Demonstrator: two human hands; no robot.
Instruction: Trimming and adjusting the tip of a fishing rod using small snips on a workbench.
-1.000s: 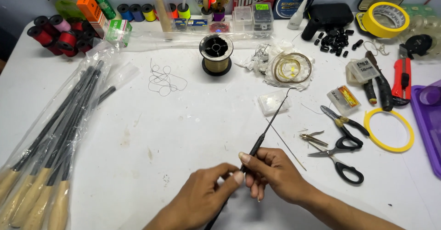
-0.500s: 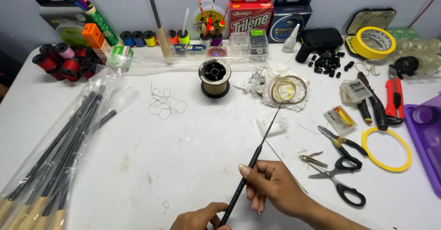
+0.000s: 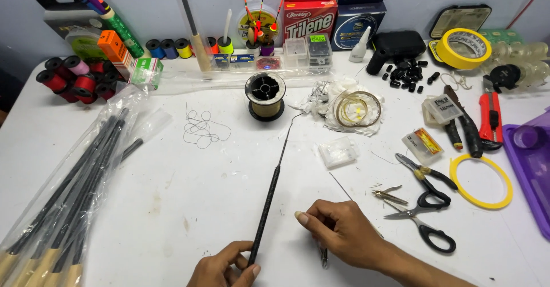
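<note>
Far left: bagged rods (image 3: 63, 207) lying diagonally on the white table (image 3: 172, 207), cork handles toward the near edge. Behind them, thread spools (image 3: 71, 81), red and pink, in a cluster. A loose line tangle (image 3: 200, 129) lies mid-table.

Left hand (image 3: 223, 270) at bottom edge, fingers closed around the butt end of a thin black rod (image 3: 269, 198). The rod runs up and slightly right from that grip, tapering to a fine tip (image 3: 292, 118) that ends just beside the line spool (image 3: 265, 95). The rod's lower part looks lifted off the table; cannot tell whether the tip touches it.

Right hand (image 3: 344, 232) sits right of the rod, apart from it, fingers curled, index pointing left. A small dark thin item (image 3: 324, 256) shows under it; cannot tell what it is or whether it's gripped.

Right of that: a thin wire (image 3: 341, 187) on the table, a clear small box (image 3: 338, 151), coiled line (image 3: 355, 108) on white wrap. Further right, pliers (image 3: 427, 178) and scissors (image 3: 424, 221) lie crossed, then a yellow ring (image 3: 481, 181). Far right: a purple tray (image 3: 535, 166).
</note>
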